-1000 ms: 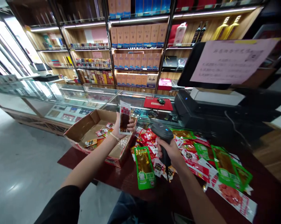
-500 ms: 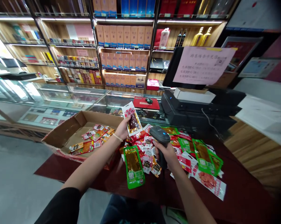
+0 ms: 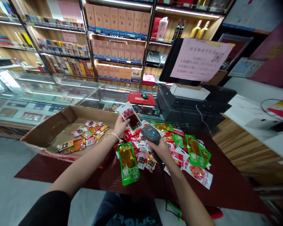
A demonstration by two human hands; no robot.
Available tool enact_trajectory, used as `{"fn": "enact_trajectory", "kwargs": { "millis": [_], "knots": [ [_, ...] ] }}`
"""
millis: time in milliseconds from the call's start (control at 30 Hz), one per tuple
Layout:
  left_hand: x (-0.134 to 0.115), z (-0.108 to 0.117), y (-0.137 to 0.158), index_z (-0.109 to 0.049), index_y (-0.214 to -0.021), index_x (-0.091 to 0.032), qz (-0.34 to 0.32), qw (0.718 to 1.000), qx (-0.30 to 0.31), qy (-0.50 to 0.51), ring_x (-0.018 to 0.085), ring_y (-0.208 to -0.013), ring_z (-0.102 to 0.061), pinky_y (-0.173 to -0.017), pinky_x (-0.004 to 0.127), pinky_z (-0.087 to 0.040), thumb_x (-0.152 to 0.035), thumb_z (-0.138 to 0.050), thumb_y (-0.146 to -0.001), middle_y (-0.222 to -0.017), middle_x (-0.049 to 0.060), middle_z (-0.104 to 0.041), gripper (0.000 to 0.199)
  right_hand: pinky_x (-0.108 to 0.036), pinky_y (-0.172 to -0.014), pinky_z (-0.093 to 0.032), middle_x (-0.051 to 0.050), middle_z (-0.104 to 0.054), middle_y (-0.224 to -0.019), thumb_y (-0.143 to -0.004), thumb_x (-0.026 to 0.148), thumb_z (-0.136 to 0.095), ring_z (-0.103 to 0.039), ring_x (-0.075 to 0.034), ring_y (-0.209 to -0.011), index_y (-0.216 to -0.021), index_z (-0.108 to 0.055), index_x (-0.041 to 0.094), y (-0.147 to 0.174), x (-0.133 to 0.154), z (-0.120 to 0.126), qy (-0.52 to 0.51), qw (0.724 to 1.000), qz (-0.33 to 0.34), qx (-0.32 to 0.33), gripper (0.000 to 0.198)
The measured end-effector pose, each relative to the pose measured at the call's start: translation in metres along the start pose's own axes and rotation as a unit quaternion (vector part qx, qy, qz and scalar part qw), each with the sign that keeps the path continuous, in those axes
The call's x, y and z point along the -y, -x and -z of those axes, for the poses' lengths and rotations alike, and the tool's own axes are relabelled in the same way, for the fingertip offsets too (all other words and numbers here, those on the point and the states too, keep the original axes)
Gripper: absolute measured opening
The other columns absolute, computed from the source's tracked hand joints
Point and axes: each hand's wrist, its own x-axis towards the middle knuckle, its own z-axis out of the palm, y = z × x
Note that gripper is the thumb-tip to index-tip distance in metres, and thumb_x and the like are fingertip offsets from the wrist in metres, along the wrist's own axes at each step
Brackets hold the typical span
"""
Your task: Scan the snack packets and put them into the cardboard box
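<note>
Left hand (image 3: 121, 126) pinching white-and-red plastic packet (image 3: 132, 117), far side of multicoloured plastic-packet heap (image 3: 141, 160); right hand (image 3: 162, 150) gripping black plastic scanner (image 3: 151, 134) nearby. Several small colourful sachets (image 3: 91, 131) lying in brown cardboard box (image 3: 46, 128), left. Work apparently running midway; finished side unclear.

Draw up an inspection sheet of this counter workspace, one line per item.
Surface: dark red-brown tabletop, its front strip showing; a glass display counter stands beyond.
Things in hand: white-topped packet and black handheld scanner.
Clutter: heap of loose packets beside an open cardboard box with more packets inside; a green packet lies at the heap's front.
Hands: left hand grips the white-topped packet; right hand grips the scanner.
Cables: dark cable hangs below the scanner, far end unclear; pale cable by the black equipment.
Surroundings: lit shelves of boxes and bottles; pink notice on a screen.
</note>
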Motion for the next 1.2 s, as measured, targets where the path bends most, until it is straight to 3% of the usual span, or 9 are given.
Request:
{"fn": "enact_trajectory", "kwargs": {
  "millis": [267, 433, 567, 700, 767, 867, 967, 1100, 1200],
  "knots": [
    [0.001, 0.002, 0.002, -0.057, -0.101, -0.019, 0.026, 0.999, -0.024, -0.028, 0.01, -0.062, -0.056, -0.053, 0.019, -0.044, -0.03, -0.076, -0.067, -0.086, 0.0, -0.066, 0.04, -0.025, -0.034, -0.041, 0.008, -0.057, -0.048, -0.072, 0.042, -0.076, -0.052, -0.015, -0.034, -0.1, -0.063, 0.025, -0.011, -0.004, 0.002, 0.091, 0.995, -0.005, -0.03, 0.035],
    [-0.002, 0.001, 0.004, -0.058, -0.101, -0.021, 0.05, 0.999, -0.011, -0.003, 0.012, -0.077, -0.063, -0.057, 0.018, -0.049, -0.026, -0.079, -0.067, -0.095, 0.0, -0.067, 0.04, -0.027, -0.034, -0.044, 0.009, -0.056, -0.049, -0.077, 0.045, -0.071, -0.052, -0.015, -0.035, -0.106, -0.058, 0.025, -0.01, -0.005, 0.01, 0.07, 0.996, 0.006, -0.049, 0.038],
    [-0.002, 0.001, 0.005, -0.058, -0.098, -0.021, 0.16, 0.986, 0.003, 0.041, 0.013, -0.078, -0.067, -0.066, 0.024, -0.057, -0.021, -0.08, -0.07, -0.095, 0.001, -0.069, 0.036, -0.027, -0.035, -0.044, 0.009, -0.053, -0.049, -0.077, 0.047, -0.071, -0.051, -0.015, -0.035, -0.098, -0.054, 0.025, -0.007, -0.003, 0.021, 0.046, 0.996, 0.006, -0.073, 0.035],
    [0.006, 0.005, 0.007, -0.06, -0.095, -0.017, 0.277, 0.954, 0.113, 0.029, 0.017, -0.082, -0.071, -0.076, 0.029, -0.058, -0.017, -0.085, -0.068, -0.091, 0.008, -0.071, 0.037, -0.026, -0.034, -0.041, 0.009, -0.052, -0.048, -0.076, 0.049, -0.072, -0.049, -0.014, -0.034, -0.088, -0.05, 0.026, -0.003, 0.0, 0.027, 0.003, 0.998, -0.009, -0.07, 0.034],
    [0.011, 0.008, 0.009, -0.063, -0.094, -0.015, 0.294, 0.943, 0.151, -0.017, 0.018, -0.082, -0.071, -0.074, 0.028, -0.056, -0.015, -0.086, -0.065, -0.089, 0.01, -0.071, 0.037, -0.025, -0.034, -0.04, 0.009, -0.052, -0.047, -0.075, 0.05, -0.073, -0.048, -0.014, -0.034, -0.086, -0.05, 0.026, -0.002, 0.001, 0.027, -0.005, 0.998, -0.007, -0.07, 0.036],
    [0.015, 0.009, 0.011, -0.065, -0.095, -0.016, 0.259, 0.956, 0.119, -0.074, 0.018, -0.083, -0.069, -0.07, 0.025, -0.054, -0.014, -0.084, -0.063, -0.089, 0.008, -0.072, 0.038, -0.024, -0.034, -0.039, 0.009, -0.051, -0.046, -0.072, 0.05, -0.075, -0.048, -0.013, -0.034, -0.084, -0.05, 0.025, -0.001, 0.003, 0.025, -0.004, 0.997, -0.012, -0.074, 0.037],
    [0.008, 0.006, 0.012, -0.067, -0.101, -0.017, 0.21, 0.971, 0.072, -0.09, 0.019, -0.09, -0.067, -0.071, 0.025, -0.052, -0.014, -0.082, -0.064, -0.102, 0.01, -0.072, 0.04, -0.024, -0.033, -0.039, 0.009, -0.05, -0.046, -0.071, 0.049, -0.076, -0.048, -0.013, -0.034, -0.081, -0.051, 0.024, -0.003, 0.008, 0.021, -0.009, 0.998, -0.02, -0.067, 0.037],
    [-0.02, 0.002, 0.013, -0.069, -0.1, -0.018, 0.127, 0.988, 0.057, -0.066, 0.017, -0.091, -0.066, -0.076, 0.028, -0.052, -0.018, -0.077, -0.071, -0.105, 0.009, -0.07, 0.031, -0.023, -0.034, -0.039, 0.006, -0.051, -0.047, -0.072, 0.051, -0.075, -0.048, -0.011, -0.035, -0.069, -0.05, 0.022, -0.008, 0.019, 0.012, -0.029, 0.999, -0.027, -0.033, 0.038],
    [-0.047, 0.016, 0.015, -0.068, -0.101, -0.017, 0.059, 0.992, 0.076, -0.077, 0.015, -0.085, -0.064, -0.078, 0.028, -0.052, -0.022, -0.074, -0.075, -0.097, 0.006, -0.068, 0.027, -0.023, -0.034, -0.039, 0.005, -0.05, -0.046, -0.075, 0.053, -0.073, -0.046, -0.01, -0.034, -0.063, -0.05, 0.021, -0.015, 0.031, 0.001, -0.036, 0.999, -0.03, 0.011, 0.041]
  ]
}}
